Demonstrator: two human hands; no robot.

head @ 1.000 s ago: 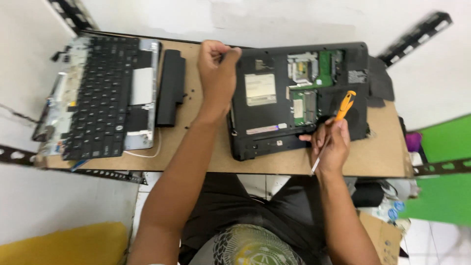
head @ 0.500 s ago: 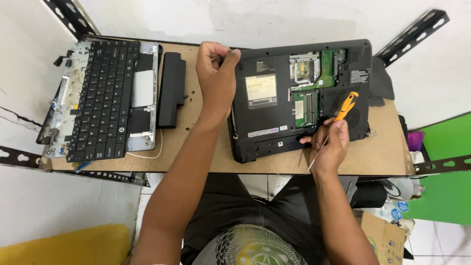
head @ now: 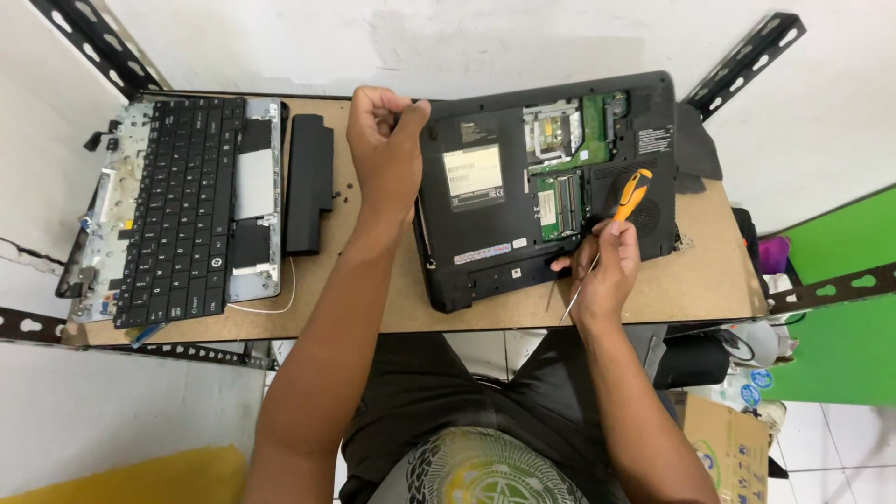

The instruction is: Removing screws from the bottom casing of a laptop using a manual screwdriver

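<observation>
Upturned black laptop base [head: 523,215] flat on the brown bench [head: 373,299], bottom panel off, green boards bare in the open bays. Left hand [head: 385,149] curled shut at the base's far-left corner, pinching something too small to make out. Right hand [head: 607,261] at the base's near edge, closed around an orange-handled screwdriver [head: 627,201], handle lying over the base's vent grille, thin shaft running down past the near edge. Stiff plastic shell by the look of it, moderately heavy, smooth enough to slide; exposed boards likely fragile, so best gripped by the solid outer edges and corners. Left of the base: a long black battery [head: 308,182], then a detached keyboard deck [head: 182,210].
</observation>
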